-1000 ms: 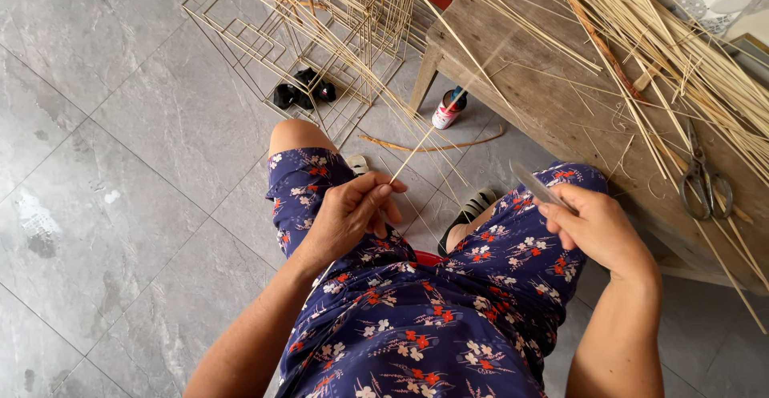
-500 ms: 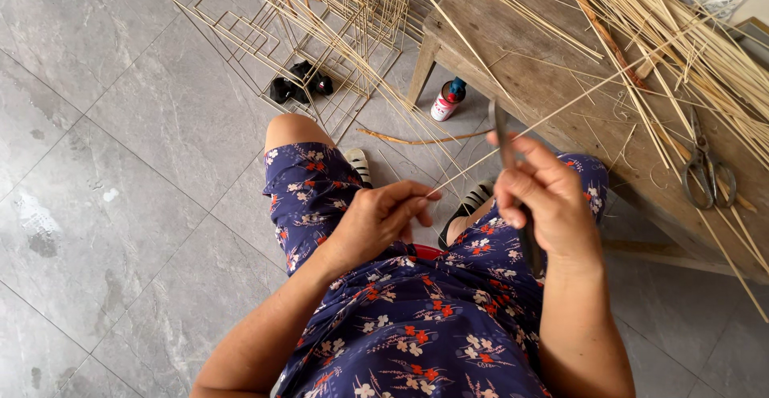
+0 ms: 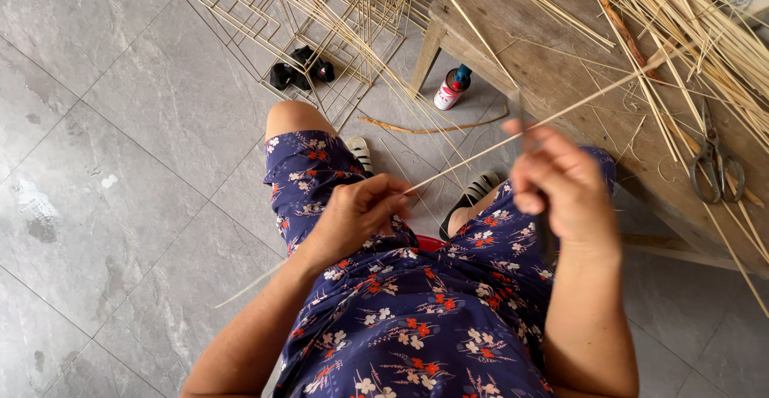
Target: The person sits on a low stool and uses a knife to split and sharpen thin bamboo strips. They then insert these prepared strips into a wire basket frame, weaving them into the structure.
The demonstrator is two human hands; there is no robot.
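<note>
left hand pinches a thin bamboo strip over the lap; strip runs up-right across to the wooden bench edge; right hand is clenched round a dark blade-like tool, blurred, kind unclear; since a second ago the right hand has come up off the knee to the strip, and the strip now spans both hands, so shaving or splitting looks under way; scissors lie on the bench's right edge among loose bamboo strips; wire frames and a small bottle on the tiled floor.

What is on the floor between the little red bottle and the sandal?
In the head view, a curved brown strip lies on the grey floor between the bottle and the sandal.
</note>
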